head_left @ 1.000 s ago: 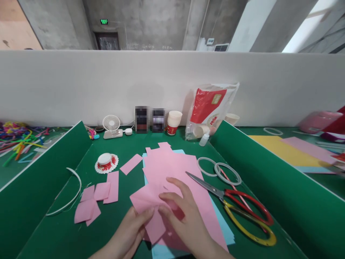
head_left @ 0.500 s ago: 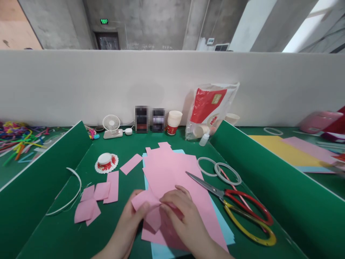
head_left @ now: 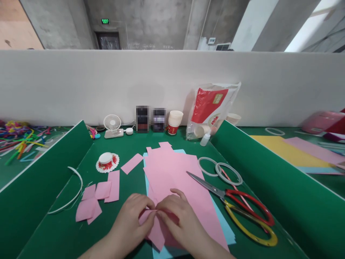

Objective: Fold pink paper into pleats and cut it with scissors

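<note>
Both hands pinch one small pink paper piece (head_left: 155, 227) at the near edge of the green bench (head_left: 129, 144): the left hand (head_left: 132, 219) and the right hand (head_left: 176, 216) meet fingertip to fingertip over it. It lies on the larger pink sheets (head_left: 172, 172) (a blue sheet beneath). Scissors (head_left: 237, 205) lie just right, loose pink squares (head_left: 98, 198) to the left.

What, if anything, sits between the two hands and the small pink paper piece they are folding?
Nothing visible. Both the left hand and right hand pinch the small folded pink paper piece directly; the red-and-yellow-handled scissors lie apart, to the right.
</note>
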